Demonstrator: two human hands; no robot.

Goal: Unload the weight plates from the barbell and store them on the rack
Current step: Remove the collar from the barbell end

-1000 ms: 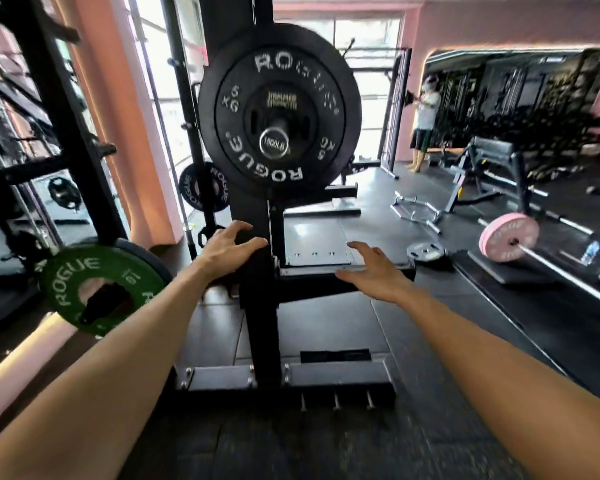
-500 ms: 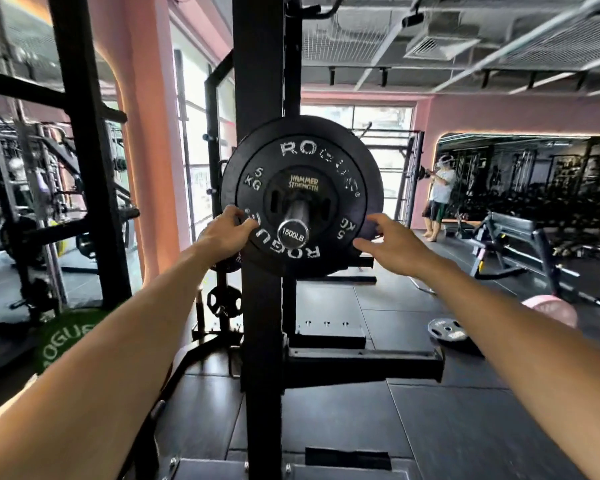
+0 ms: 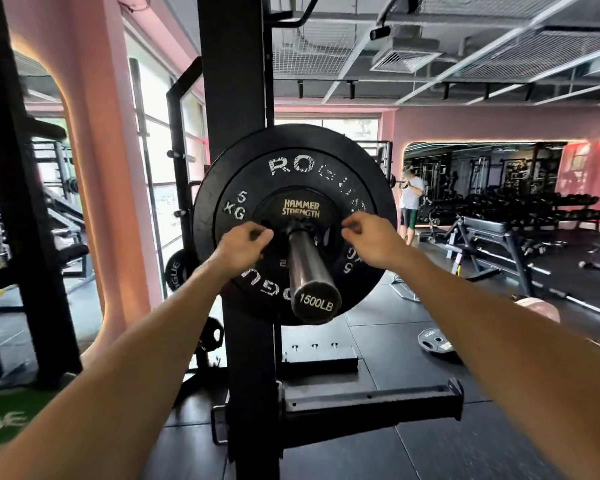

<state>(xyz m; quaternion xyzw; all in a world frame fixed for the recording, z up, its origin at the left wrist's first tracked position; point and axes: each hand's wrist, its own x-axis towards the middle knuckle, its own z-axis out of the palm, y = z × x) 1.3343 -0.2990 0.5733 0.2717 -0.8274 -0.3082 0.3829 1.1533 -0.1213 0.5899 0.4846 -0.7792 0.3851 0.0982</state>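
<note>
A black 5 kg weight plate [image 3: 293, 188] sits on the barbell sleeve [image 3: 309, 268] against the rack upright [image 3: 236, 81]. Left hand [image 3: 239, 247] and right hand [image 3: 369, 239] pinch at the collar [image 3: 300, 211] on either side of the sleeve, fingers curled; whether either grip has closed on it cannot be told.

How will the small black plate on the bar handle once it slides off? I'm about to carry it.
The small black plate looks rigid, probably metal, so it shouldn't flex. It is round, so set on edge it would likely roll. Both hands pinch near its hub beside the bar; the smooth face may be slippery.
</note>
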